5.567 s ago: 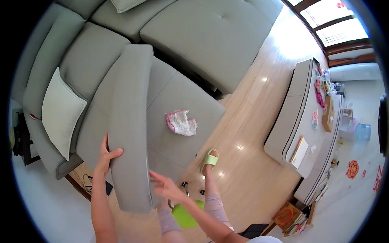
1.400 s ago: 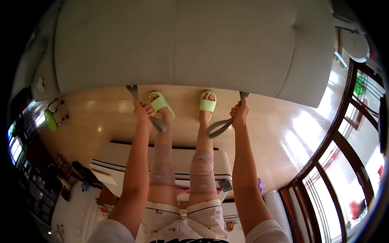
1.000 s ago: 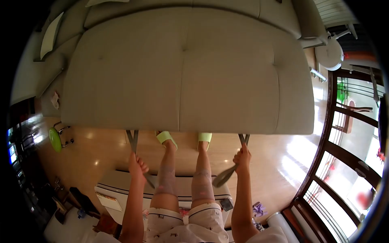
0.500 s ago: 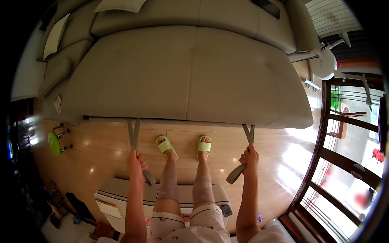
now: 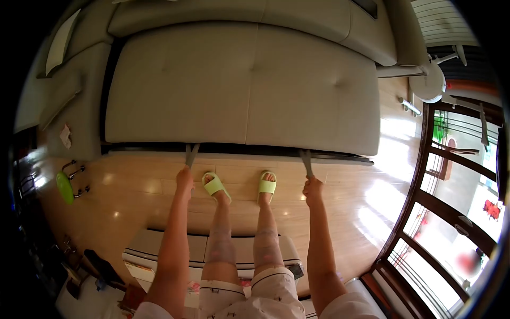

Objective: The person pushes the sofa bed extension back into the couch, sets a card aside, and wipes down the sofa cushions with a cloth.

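A wide grey sofa seat cushion (image 5: pixel 212 85) spans the upper middle, with a dark gap along its front and left edges. Two grey straps come out at its front edge. My left hand (image 5: pixel 185 183) is closed around the left strap (image 5: pixel 192 154). On the right, my right hand (image 5: pixel 313 190) grips the other strap (image 5: pixel 306 162). Both arms reach forward on either side of my legs. My feet, in green slippers (image 5: pixel 267 185), stand on the floor between the hands.
Behind the cushion runs the sofa back section (image 5: pixel 303 16). A green stool (image 5: pixel 65 187) stands at the left, near a crumpled white and pink item (image 5: pixel 66 136) on the sofa. Below me is a grey cabinet (image 5: pixel 180 245); windows (image 5: pixel 425 234) line the right side.
Earlier both hands pushed or held a grey backrest piece; later they hold the straps. Since half a second ago the cushion's right end has shifted left, and dark gaps have widened at its left and front.
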Demonstrator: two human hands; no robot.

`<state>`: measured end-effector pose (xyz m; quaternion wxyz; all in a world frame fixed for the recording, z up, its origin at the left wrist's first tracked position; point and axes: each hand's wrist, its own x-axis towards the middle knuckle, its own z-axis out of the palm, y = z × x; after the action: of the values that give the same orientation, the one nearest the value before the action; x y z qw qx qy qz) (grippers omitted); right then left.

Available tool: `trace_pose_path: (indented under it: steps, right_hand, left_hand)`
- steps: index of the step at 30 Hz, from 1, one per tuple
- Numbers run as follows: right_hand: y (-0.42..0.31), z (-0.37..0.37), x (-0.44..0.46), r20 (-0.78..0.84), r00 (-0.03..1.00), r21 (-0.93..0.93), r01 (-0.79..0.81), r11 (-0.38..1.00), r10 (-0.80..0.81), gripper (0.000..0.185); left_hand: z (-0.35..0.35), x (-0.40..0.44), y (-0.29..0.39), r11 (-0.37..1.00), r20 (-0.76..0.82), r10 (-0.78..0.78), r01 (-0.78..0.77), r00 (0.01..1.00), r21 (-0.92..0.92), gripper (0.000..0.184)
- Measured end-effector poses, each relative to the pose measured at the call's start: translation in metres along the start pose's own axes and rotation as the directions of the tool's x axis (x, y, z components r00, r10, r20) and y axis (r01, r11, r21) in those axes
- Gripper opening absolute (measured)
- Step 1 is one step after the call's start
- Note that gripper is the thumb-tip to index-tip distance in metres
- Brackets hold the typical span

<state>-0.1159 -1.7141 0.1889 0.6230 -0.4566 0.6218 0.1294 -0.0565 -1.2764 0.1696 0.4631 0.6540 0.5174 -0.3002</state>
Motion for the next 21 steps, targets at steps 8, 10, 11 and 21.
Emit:
trace_pose_path:
  steps: [8,10,11,21]
  right_hand:
    - [0.034,0.077,0.008,0.081,0.98,-0.283,0.2,0.938,-0.184,0.027]
    - [0.053,0.099,0.012,0.118,0.986,-0.269,0.145,0.952,-0.117,0.025]
    - [0.079,0.114,0.022,0.17,0.967,-0.333,0.238,0.913,-0.19,0.024]
    - [0.12,0.106,0.086,0.296,0.814,-0.632,0.559,0.537,-0.499,0.034]
  left_hand:
    - [0.045,0.082,-0.014,0.899,0.153,0.308,-0.34,0.939,0.275,0.049]
    - [0.048,0.075,-0.024,0.876,0.171,0.321,-0.361,0.931,0.32,0.05]
    - [0.046,0.066,-0.027,0.853,0.195,0.307,-0.36,0.932,0.378,0.05]
    - [0.051,0.035,-0.019,0.795,0.477,0.468,-0.59,0.744,0.14,0.046]
